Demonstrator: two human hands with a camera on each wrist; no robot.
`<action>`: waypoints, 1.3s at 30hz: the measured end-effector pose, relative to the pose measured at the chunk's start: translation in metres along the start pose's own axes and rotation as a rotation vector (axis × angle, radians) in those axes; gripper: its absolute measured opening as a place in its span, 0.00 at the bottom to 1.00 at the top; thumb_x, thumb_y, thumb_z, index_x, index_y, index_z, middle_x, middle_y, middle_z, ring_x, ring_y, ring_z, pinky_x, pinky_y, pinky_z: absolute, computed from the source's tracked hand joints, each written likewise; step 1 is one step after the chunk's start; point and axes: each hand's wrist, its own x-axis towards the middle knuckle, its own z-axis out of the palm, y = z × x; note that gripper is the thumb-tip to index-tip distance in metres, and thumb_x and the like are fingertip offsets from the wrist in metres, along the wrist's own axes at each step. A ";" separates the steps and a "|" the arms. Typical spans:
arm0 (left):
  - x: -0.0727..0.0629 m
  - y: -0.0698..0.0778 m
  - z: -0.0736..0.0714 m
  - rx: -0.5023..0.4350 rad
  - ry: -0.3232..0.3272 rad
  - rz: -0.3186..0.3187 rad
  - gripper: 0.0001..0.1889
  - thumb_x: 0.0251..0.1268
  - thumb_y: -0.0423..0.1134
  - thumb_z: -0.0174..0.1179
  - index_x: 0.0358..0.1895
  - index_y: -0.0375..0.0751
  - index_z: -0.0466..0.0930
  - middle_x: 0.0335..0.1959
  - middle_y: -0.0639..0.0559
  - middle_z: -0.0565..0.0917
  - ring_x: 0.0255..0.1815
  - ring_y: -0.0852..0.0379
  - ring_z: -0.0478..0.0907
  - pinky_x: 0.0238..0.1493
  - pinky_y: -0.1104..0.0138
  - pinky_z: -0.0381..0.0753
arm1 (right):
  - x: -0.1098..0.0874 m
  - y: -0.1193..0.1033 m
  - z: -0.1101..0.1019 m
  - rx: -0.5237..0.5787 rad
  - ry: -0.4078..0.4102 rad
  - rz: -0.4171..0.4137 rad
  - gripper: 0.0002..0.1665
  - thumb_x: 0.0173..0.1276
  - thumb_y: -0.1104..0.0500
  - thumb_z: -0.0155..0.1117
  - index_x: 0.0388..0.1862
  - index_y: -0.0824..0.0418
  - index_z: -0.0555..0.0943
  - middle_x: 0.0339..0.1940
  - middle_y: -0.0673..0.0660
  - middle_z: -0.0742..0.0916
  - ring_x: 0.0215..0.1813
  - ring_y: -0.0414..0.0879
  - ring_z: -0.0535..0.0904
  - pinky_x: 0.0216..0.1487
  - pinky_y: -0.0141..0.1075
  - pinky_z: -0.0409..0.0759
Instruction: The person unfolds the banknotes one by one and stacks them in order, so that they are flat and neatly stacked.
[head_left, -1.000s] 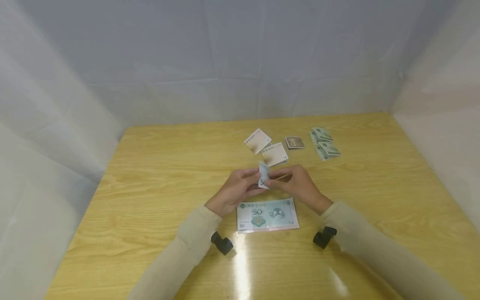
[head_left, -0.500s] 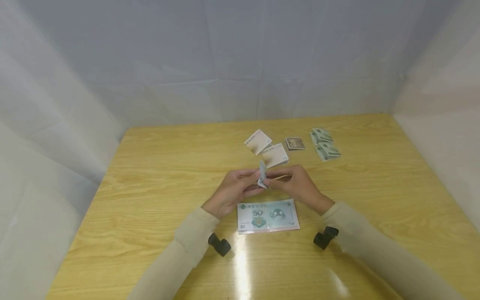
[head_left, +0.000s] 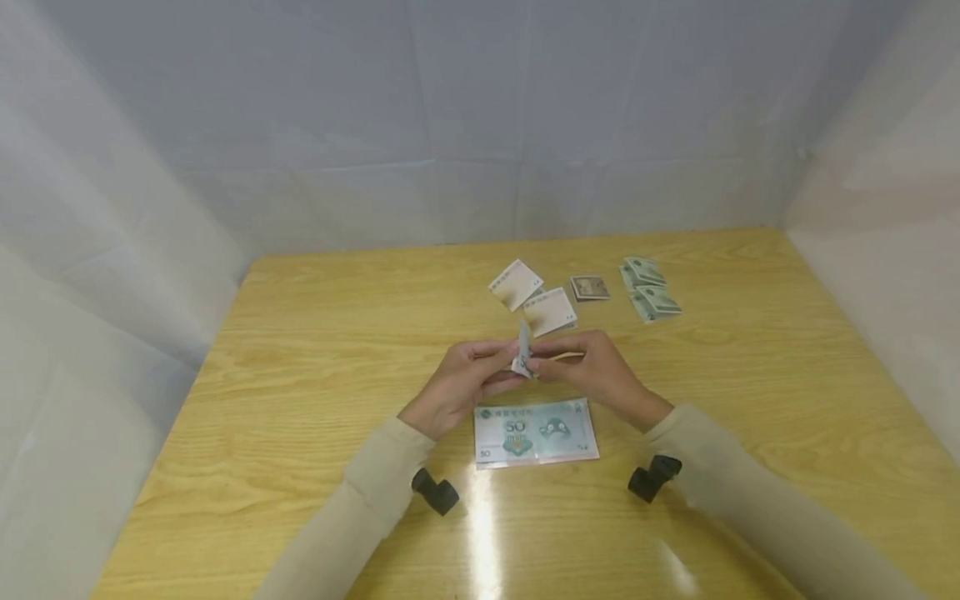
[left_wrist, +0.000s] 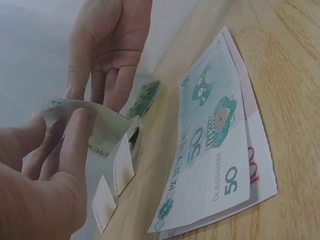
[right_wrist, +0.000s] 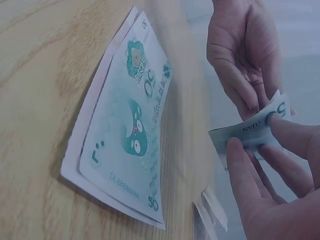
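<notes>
Between both hands, above the table, a green 50 play banknote (right_wrist: 245,131) is bent over, its two halves brought close together. My left hand (head_left: 468,379) pinches its left side with thumb and fingers. From the other side, my right hand (head_left: 592,372) pinches it too, thumb near the printed number. Just below the hands lies a flat green 50 banknote (head_left: 536,432). Under that one, a reddish 100 banknote (left_wrist: 253,167) sticks out along an edge in the left wrist view.
Beyond the hands lie two folded pale banknotes (head_left: 516,284), a small folded brown banknote (head_left: 590,287) and two folded green banknotes (head_left: 655,301). The wooden table (head_left: 315,417) meets pale sheeting (head_left: 480,125) at the back and sides.
The banknote in the hands has turned more edge-on and its halves have come closer together. My left wrist has shifted slightly left. The notes on the table stay put.
</notes>
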 end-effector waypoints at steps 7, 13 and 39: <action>0.000 -0.001 -0.002 0.035 -0.020 0.027 0.18 0.76 0.35 0.59 0.61 0.28 0.78 0.60 0.38 0.81 0.57 0.47 0.83 0.62 0.59 0.81 | -0.001 -0.003 0.000 0.012 -0.019 0.034 0.26 0.68 0.46 0.71 0.59 0.59 0.84 0.55 0.56 0.87 0.49 0.49 0.88 0.54 0.42 0.87; -0.003 -0.001 0.001 0.088 0.011 0.043 0.17 0.74 0.35 0.61 0.59 0.29 0.80 0.58 0.39 0.83 0.55 0.47 0.84 0.58 0.62 0.83 | -0.003 -0.005 0.000 0.037 -0.029 0.045 0.30 0.67 0.42 0.71 0.60 0.60 0.84 0.56 0.58 0.87 0.49 0.50 0.88 0.54 0.44 0.86; -0.017 -0.001 -0.004 0.173 0.119 0.093 0.15 0.70 0.28 0.60 0.57 0.29 0.76 0.47 0.35 0.86 0.40 0.49 0.88 0.55 0.45 0.83 | -0.012 -0.003 -0.016 0.017 0.058 0.158 0.18 0.72 0.62 0.65 0.57 0.67 0.80 0.54 0.63 0.83 0.54 0.54 0.82 0.52 0.42 0.87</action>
